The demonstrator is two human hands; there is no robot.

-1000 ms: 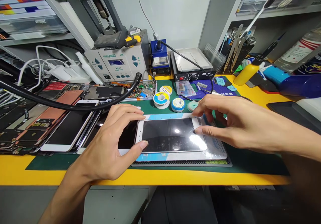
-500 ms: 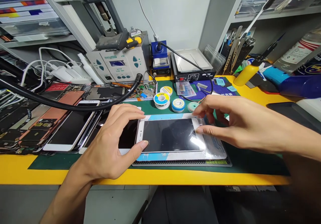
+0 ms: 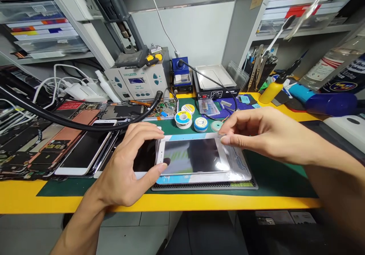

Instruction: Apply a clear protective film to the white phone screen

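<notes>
A white-framed smartphone (image 3: 194, 156) with a dark, glossy screen lies lengthwise before me. Its left end sits between the thumb and fingers of my left hand (image 3: 125, 167), which grips it across its width. At the far right corner of the phone, the thumb and forefinger of my right hand (image 3: 265, 137) pinch together; whatever is between them is too thin to make out. Under the phone is a light-blue and white sheet in a shiny clear sleeve (image 3: 241, 167). A grey perforated pad (image 3: 205, 187) shows beneath that sleeve.
Other phones (image 3: 88, 148) and opened phone parts (image 3: 48, 144) crowd the left. Solder spools (image 3: 183, 118) stand behind the phone. Farther back are a soldering station (image 3: 137, 82) with a black hose (image 3: 94, 127) and a heating plate (image 3: 215, 78). A yellow bottle (image 3: 270, 91) stands right.
My view has tilted up slightly. The right thumb has come off the screen's right edge toward the far corner, closer to the forefinger. Screen reflections have shifted; the left hand keeps its place.
</notes>
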